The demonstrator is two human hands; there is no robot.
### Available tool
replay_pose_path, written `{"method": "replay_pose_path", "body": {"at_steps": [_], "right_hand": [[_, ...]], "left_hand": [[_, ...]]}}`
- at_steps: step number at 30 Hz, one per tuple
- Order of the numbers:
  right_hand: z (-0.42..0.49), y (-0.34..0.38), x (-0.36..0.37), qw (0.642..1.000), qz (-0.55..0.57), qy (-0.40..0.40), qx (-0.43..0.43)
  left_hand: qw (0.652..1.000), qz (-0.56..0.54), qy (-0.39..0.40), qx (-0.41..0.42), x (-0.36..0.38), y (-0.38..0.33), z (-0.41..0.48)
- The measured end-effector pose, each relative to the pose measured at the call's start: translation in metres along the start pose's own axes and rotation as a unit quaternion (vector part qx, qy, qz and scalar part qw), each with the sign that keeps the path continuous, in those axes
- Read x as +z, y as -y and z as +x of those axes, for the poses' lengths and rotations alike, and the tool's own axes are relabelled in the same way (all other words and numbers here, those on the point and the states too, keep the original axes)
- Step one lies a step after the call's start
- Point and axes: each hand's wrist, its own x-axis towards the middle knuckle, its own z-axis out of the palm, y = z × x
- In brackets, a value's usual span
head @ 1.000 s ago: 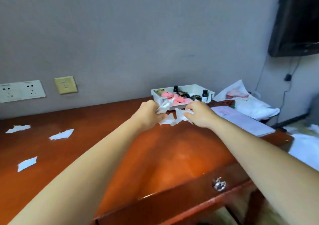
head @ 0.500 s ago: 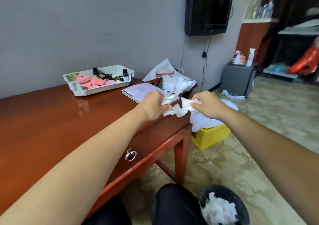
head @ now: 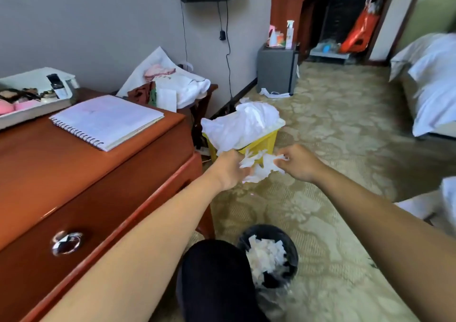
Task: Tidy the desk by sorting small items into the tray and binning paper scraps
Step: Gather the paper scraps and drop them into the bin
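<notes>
Crumpled white paper scraps (head: 259, 169) sit bunched between both hands, right of the desk (head: 74, 173) and farther off than the black bin (head: 294, 246). The left hand (head: 230, 171) curls around one end; the right hand (head: 299, 165) pinches the other.

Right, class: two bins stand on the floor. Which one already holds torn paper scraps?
The round black bin by the person's knee; white scraps lie inside. The yellow square bin beside the desk is topped by a crumpled white plastic bag.

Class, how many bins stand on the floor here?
2: a black bin, holding paper scraps, beside the person's knee; a yellow bin under a white bag past the desk. More may be hidden.
</notes>
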Motion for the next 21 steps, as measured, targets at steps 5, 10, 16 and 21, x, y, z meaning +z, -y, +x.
{"method": "replay_pose_path", "body": {"at_steps": [5, 10, 16, 21], "right_hand": [[-0.001, -0.056, 0.049, 0.996, 0.007, 0.056, 0.07], [-0.008, -0.104, 0.111, 0.983, 0.022, 0.12, 0.141], [-0.022, -0.147, 0.175, 0.965, 0.029, 0.179, 0.191], [-0.03, -0.168, 0.206, 0.939, 0.004, 0.228, 0.256]], "left_hand": [[0.996, 0.03, 0.068, -0.051, 0.06, 0.025, 0.032], [0.986, 0.043, 0.114, -0.111, 0.133, 0.072, 0.053], [0.963, -0.029, 0.152, -0.223, 0.211, 0.12, 0.07], [0.948, 0.011, 0.187, -0.256, 0.245, 0.138, 0.077]]}}
